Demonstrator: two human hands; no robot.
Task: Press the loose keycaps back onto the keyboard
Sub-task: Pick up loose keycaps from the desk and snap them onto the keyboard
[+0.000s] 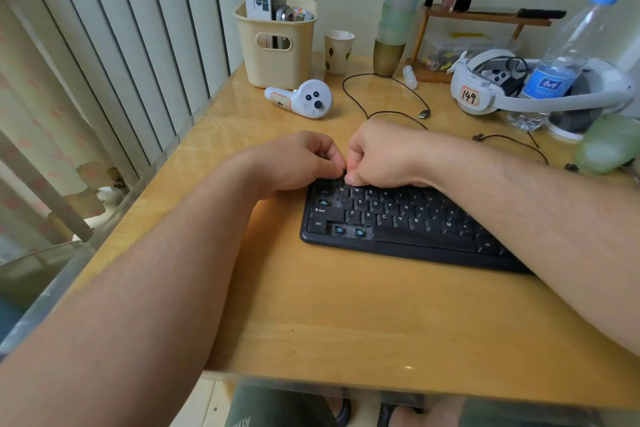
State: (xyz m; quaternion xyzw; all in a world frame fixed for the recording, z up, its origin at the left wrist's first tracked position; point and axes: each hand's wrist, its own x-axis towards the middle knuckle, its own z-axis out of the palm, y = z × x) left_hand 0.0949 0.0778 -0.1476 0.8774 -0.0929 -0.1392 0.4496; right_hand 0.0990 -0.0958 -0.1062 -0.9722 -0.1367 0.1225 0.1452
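Both hands meet at the far left corner of the black keyboard (398,218), which lies on the wooden desk (311,305) a little to the right of the middle; the left hand (298,163) and the right hand (377,152) have their fingers curled and the fingertips come together over the top row, just above the Q key. It seems that a small keycap is pinched between them, but the fingers hide it, so I cannot tell which hand really holds it. The step in hand is, I judge, the seating of a cap in the upper left region; other places remain open — two bare blue switches (348,230) beside Ctrl, and two more on the left column above Shift. The next move calls for setting the cap square over its stem and pressing straight down, not at an angle. For room: the keyboard's left edge has free desk beside it; the near desk edge is well apart from the hands; behind them lie a white controller (304,99) and a black cable (381,104) — near, but not touching.
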